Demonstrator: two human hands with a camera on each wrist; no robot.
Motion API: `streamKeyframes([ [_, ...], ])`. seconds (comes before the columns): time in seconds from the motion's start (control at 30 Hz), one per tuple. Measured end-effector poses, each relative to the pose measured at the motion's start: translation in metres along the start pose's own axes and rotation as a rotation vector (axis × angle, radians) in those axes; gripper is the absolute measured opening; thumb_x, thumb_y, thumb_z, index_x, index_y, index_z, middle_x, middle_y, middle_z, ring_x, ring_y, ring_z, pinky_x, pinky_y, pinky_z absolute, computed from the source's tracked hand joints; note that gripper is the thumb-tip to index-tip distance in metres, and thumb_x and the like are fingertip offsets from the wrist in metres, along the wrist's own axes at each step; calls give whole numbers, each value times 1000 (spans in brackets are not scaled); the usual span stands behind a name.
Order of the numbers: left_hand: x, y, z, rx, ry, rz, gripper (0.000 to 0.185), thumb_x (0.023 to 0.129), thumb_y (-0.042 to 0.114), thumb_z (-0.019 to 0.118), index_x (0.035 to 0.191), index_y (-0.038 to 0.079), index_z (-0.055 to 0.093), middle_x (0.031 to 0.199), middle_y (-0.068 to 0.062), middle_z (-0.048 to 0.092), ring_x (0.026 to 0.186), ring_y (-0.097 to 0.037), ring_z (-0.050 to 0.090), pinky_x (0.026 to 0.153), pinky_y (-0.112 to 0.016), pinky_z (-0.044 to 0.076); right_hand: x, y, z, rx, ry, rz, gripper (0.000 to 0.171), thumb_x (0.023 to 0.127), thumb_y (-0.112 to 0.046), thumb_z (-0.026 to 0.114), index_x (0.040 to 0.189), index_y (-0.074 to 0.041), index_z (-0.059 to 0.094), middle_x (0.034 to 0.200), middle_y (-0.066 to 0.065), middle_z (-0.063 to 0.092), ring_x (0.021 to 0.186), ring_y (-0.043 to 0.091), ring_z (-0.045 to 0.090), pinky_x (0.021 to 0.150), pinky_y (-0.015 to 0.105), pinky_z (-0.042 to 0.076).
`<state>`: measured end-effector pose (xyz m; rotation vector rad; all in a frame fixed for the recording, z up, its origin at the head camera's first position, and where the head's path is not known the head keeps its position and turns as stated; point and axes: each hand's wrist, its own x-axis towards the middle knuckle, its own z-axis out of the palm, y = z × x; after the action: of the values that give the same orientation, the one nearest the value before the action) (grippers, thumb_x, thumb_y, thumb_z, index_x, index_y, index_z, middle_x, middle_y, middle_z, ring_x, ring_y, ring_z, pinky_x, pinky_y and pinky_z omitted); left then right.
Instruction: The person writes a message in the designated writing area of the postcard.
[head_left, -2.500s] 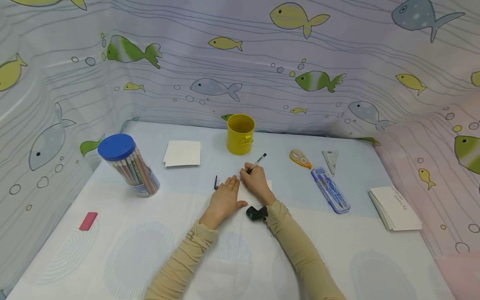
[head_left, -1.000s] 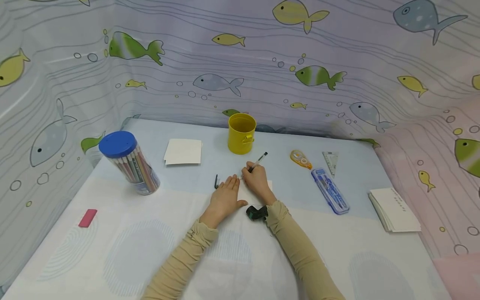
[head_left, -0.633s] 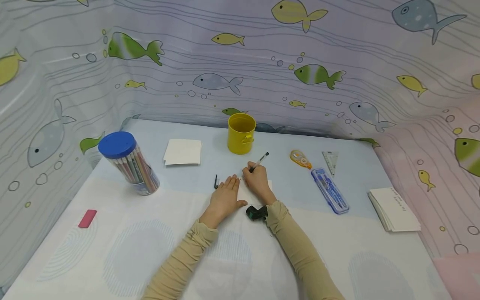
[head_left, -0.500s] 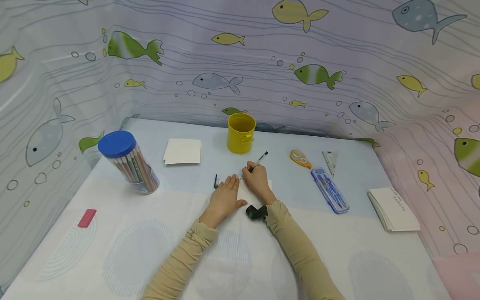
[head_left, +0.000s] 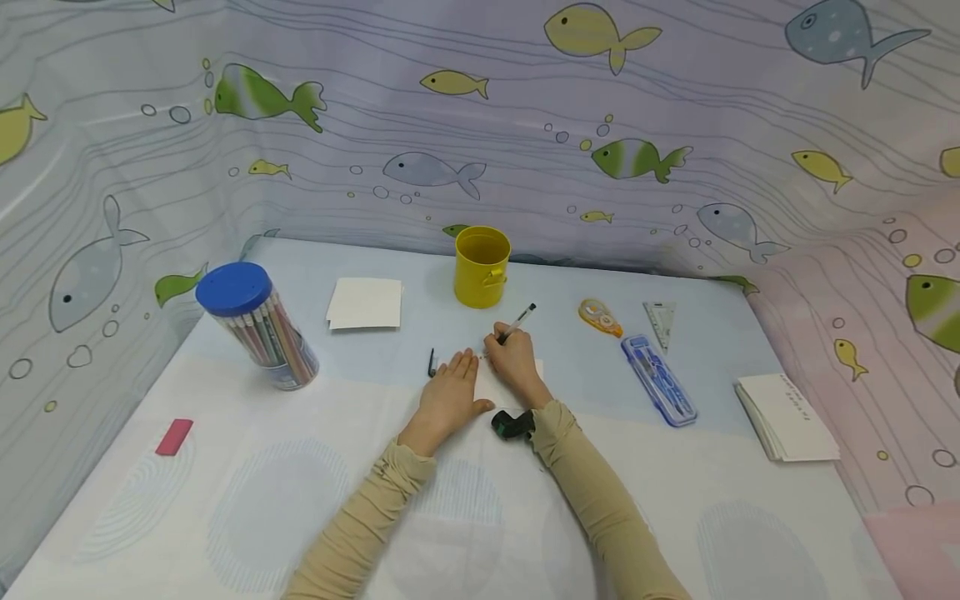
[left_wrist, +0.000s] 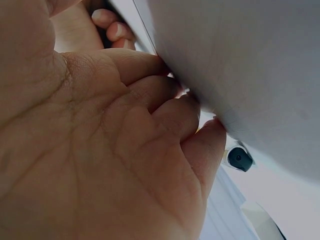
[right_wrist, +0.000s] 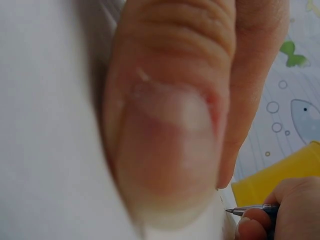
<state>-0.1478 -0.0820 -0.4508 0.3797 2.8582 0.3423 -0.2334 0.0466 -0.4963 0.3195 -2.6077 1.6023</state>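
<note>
My right hand [head_left: 513, 358] pinches a clear pen with a black grip [head_left: 521, 316], its rear end slanting up to the right. Beneath both hands lies a sheet of white paper [head_left: 491, 388], with small dark marks near the pen's tip. My left hand [head_left: 447, 402] rests flat on the paper, thumb spread toward the right wrist. The left wrist view shows its palm [left_wrist: 110, 145] close up. In the right wrist view the left thumb [right_wrist: 167, 150] looms large, with the pen tip [right_wrist: 245, 210] beyond. Left of the fingertips is a slim black thing [head_left: 432, 363], its kind unclear.
Behind the hands stands a yellow bucket [head_left: 482, 271]. A blue-lidded jar of pencils [head_left: 262, 329], white paper stack [head_left: 365, 304] and red block [head_left: 174, 437] are leftward. To the right lie correction tape [head_left: 598, 317], a triangle ruler [head_left: 661, 322], a blue case [head_left: 660, 381] and cards [head_left: 787, 417].
The pen and my right hand's fingers have shifted slightly to the right, and small marks now show on the paper beside the left fingertips. My left hand has stayed put.
</note>
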Motion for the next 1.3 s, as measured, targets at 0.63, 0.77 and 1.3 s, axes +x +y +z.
streamKeyframes([
  [0.63, 0, 0, 1, 6, -12, 2, 83, 92, 50, 59, 149, -3, 31, 159, -18, 24, 149, -30, 23, 121, -45, 25, 0, 2, 0, 3, -15, 16, 34, 89, -6, 51, 58, -13, 39, 41, -7, 41, 34, 4, 38, 36, 18, 23],
  [0.77, 0, -1, 2, 8, -9, 2, 83, 92, 50, 59, 149, -3, 31, 159, -18, 24, 149, -31, 23, 121, -45, 25, 0, 1, 0, 7, -9, 13, 34, 89, -7, 51, 59, -14, 39, 42, -7, 41, 35, 5, 38, 37, 18, 23],
  [1.3, 2, -2, 2, 9, -16, 1, 83, 92, 51, 58, 150, -2, 30, 159, -18, 23, 149, -31, 22, 121, -45, 24, 0, 2, 0, 41, 43, -25, 33, 86, -3, 50, 57, -12, 39, 41, -5, 39, 34, 5, 34, 36, 19, 22],
])
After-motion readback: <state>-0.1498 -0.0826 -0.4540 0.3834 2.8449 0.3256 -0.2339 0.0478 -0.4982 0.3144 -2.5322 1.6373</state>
